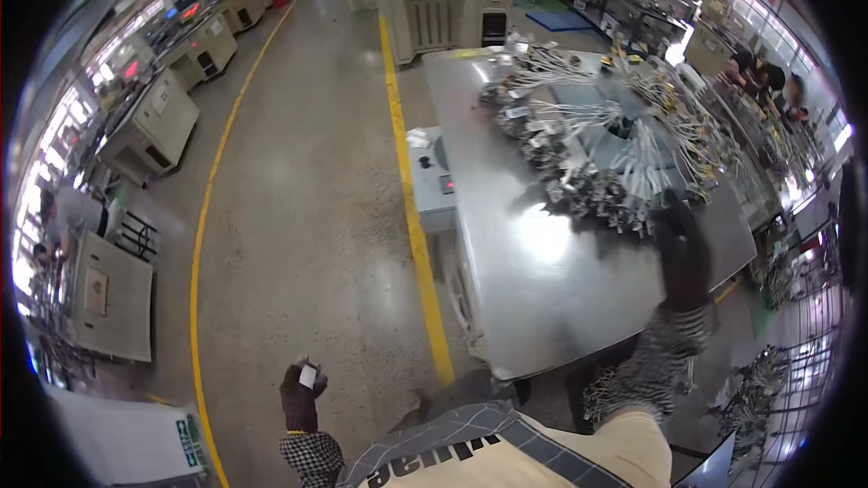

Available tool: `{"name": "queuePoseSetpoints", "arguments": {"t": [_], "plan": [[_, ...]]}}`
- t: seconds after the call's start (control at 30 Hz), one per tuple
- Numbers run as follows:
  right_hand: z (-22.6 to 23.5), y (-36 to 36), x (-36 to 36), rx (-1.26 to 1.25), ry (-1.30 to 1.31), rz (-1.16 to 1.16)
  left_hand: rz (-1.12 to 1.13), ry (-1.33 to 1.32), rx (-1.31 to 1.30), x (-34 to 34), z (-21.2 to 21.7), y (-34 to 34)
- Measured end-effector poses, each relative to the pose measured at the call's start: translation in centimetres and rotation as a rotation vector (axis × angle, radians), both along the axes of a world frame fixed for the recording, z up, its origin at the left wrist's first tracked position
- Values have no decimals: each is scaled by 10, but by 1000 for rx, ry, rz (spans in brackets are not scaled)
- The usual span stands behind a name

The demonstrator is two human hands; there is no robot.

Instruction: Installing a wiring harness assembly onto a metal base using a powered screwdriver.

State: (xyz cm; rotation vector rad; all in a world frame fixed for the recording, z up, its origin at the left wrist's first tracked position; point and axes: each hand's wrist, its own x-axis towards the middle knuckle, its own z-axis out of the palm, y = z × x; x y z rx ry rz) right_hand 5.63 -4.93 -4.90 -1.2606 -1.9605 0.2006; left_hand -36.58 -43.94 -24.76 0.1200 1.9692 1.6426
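Observation:
A dark maroon glove covers my left hand (299,398), held low over the floor at the left of my body. Its fingers are closed round a small grey-and-white part (308,376), too small to make out fully. My right hand (682,239), in a dark glove, reaches over the metal table (506,307). It is at the near edge of a large ring of grey metal parts with pale wires (588,190). The right fingertips are dark and blurred against the parts, so their grip is hidden. The wires run inward to the ring's middle.
Left of the table stands a small grey unit (435,185) with a red display. Yellow floor lines (404,154) border a walkway. A beige machine (443,14) stands beyond the table. Other people (768,81) are at the far right, by benches with more wired parts.

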Motion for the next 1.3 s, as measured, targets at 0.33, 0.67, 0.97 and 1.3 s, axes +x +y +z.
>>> {"name": "queuePoseSetpoints", "arguments": {"t": [0.33, 0.67, 0.97, 1.3], "plan": [[-58, -92, -243, -443, -278, 518, 154, -164, 83, -105, -40, -8], [-104, 22, -330, -643, -438, 147, -491, -152, -54, -262, -69, 218], [-82, 177, -457, -380, -241, 140, -1148, 229, -1279, -486, -326, 99], [-151, 334, -526, 237, -192, -755, -1332, 439, -1267, -700, -339, 365]]}}
